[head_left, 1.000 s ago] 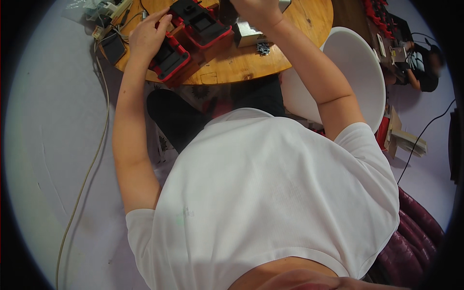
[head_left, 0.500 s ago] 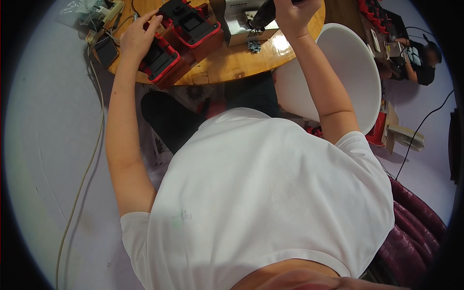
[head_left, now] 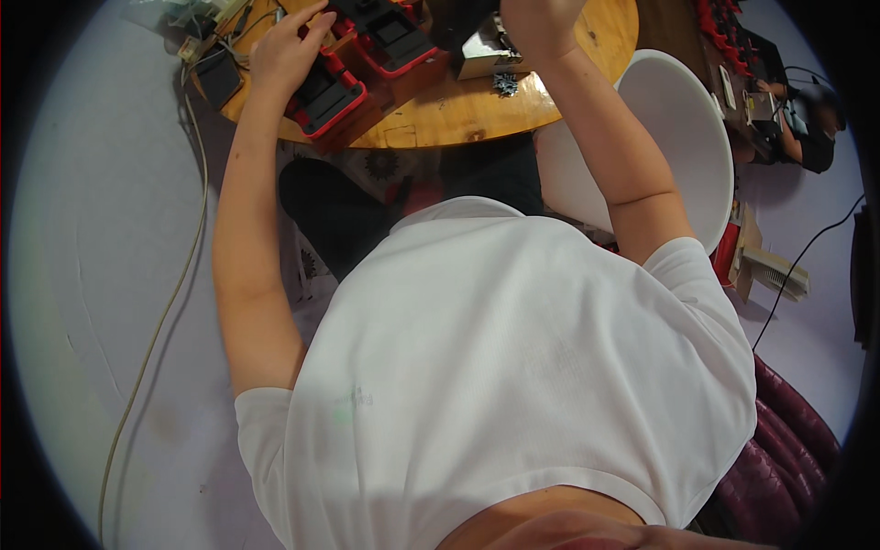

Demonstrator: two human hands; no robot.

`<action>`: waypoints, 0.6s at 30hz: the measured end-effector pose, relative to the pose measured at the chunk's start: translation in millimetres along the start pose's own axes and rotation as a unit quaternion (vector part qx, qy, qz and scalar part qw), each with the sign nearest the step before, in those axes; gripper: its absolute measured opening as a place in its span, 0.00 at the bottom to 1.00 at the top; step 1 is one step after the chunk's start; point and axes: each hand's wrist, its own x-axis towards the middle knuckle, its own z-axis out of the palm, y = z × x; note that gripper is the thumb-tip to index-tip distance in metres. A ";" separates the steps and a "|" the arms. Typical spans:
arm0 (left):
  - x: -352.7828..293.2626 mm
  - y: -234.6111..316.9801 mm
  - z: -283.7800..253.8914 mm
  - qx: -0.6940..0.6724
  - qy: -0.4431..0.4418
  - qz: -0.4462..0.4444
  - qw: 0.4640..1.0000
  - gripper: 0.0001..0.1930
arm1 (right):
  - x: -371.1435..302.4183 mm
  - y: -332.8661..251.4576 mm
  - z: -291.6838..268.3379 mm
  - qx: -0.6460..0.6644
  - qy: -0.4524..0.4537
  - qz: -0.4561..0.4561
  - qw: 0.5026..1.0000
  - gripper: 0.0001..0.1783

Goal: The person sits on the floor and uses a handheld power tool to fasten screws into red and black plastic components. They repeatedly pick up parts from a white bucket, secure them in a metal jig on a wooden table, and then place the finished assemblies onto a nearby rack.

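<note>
My left hand lies with fingers stretched out over the edge of a red-and-black plastic case. A second such case sits just to the right of it. My right hand is closed at the top edge of the picture, partly cut off. To its left is a dark tool, blurred and cut off, that the hand appears to grip; its exact kind I cannot make out. Below it stands a silver-and-tan box, and a small pile of screws lies on the wooden table beside it.
A large white tub stands against the table's right side. Cables and a dark flat piece lie at its far left. A long cord runs down the floor at left. At far right, another person sits near more red parts.
The view has shifted, so table and cases sit higher and farther right. My right hand with the dark tool has moved up and left relative to the table. My left hand stays on the case.
</note>
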 end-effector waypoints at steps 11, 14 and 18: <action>-3.0 -0.8 -1.5 0.015 0.027 0.019 0.999 0.27 | -0.2 30.2 36.2 -0.015 -0.089 -0.065 0.994 0.17; 2.6 -0.9 6.6 -0.001 0.014 0.029 0.999 0.28 | 0.5 27.4 42.8 -0.052 -0.094 -0.090 0.990 0.17; -0.8 -4.5 -3.5 0.026 0.004 0.007 1.000 0.29 | 0.3 27.5 48.2 -0.036 -0.095 -0.096 0.990 0.18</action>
